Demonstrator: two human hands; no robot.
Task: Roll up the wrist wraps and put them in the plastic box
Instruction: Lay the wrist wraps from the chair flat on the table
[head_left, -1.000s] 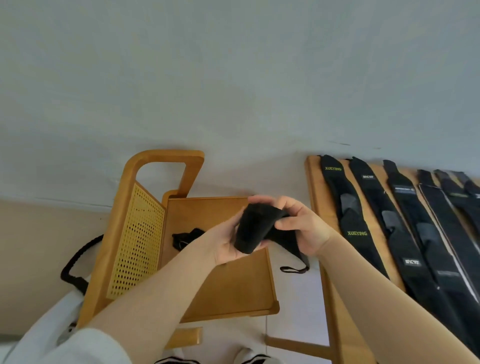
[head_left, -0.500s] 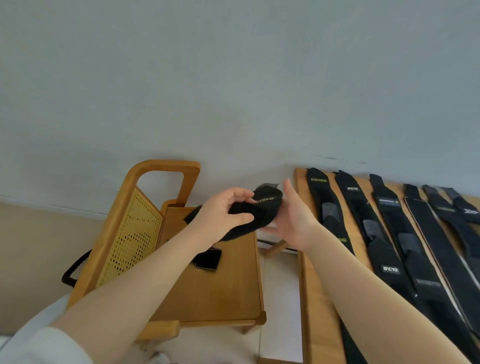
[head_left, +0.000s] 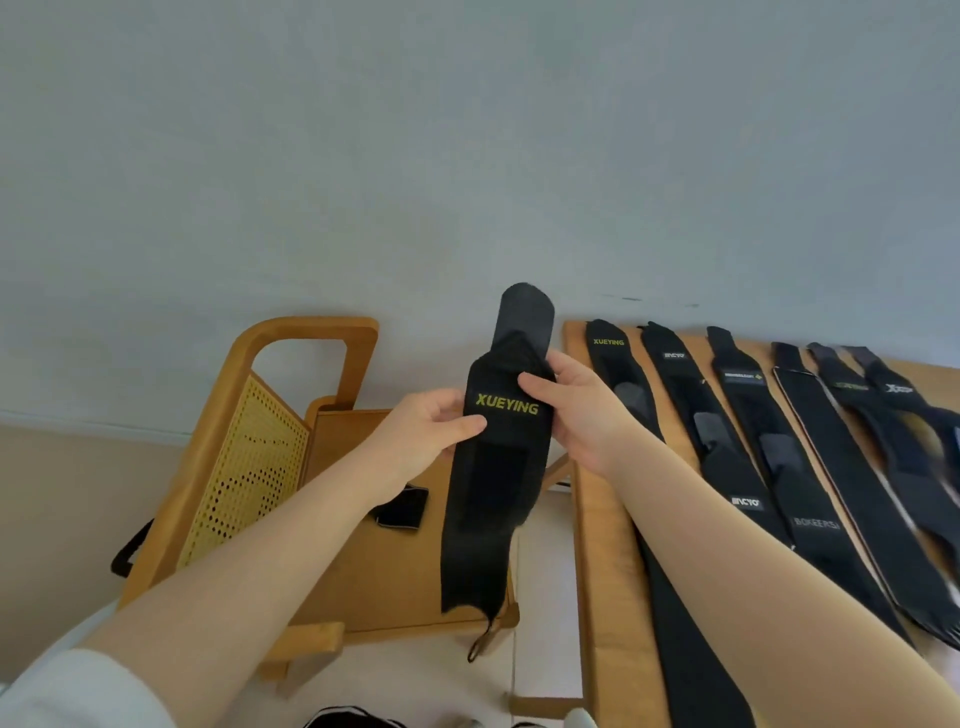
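You have both hands, left hand (head_left: 434, 431) and right hand (head_left: 579, 410), pinching the unrolled wrist wrap (head_left: 501, 457) by its edges at centre frame, its tail hanging toward 6 o'clock; it looks light and limp, so start rolling from one end.

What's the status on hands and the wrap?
Left hand and right hand both pinch the XUEYING wrist wrap. Wrap unrolled, hanging over the wooden cart. No plastic box in view.
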